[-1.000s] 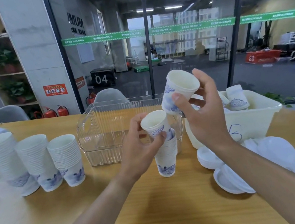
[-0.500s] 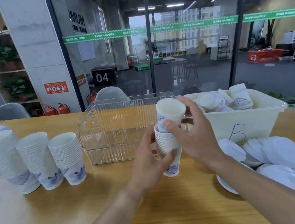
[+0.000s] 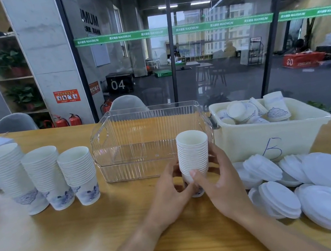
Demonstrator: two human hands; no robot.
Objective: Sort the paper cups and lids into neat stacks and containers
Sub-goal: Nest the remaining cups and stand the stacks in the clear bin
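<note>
Nearest the camera, two bare forearms reach in over the wooden table (image 3: 48, 243). The left hand (image 3: 168, 192) and the right hand (image 3: 220, 182) meet around the lower part of a stack of paper cups (image 3: 193, 153), the fingers of both curled round it, the left thumb and the right thumb pressed against its near side. The stack stands upright on the table between the hands, its white rims packed closely and its top cup open upward. To the right of the hands, a loose heap of white lids (image 3: 301, 185) lies spread on the table, many overlapping and some tilted. To the left, well apart from the hands, three further cup stacks (image 3: 44, 176) stand in a row, touching or nearly so, tallest at the far left and shortest nearest the middle, each with a blue print on its lowest cup. Just behind the held stack sits a clear ribbed plastic container (image 3: 150, 132). Beside it on the right is a cream plastic bin (image 3: 271, 136) marked with a handwritten blue letter B, holding loose cups (image 3: 254, 110) that lie jumbled at different angles. At the table's far left edge lie a few small devices, too blurred to name. Beyond the table stand grey chairs (image 3: 15, 124) and a glass wall.
</note>
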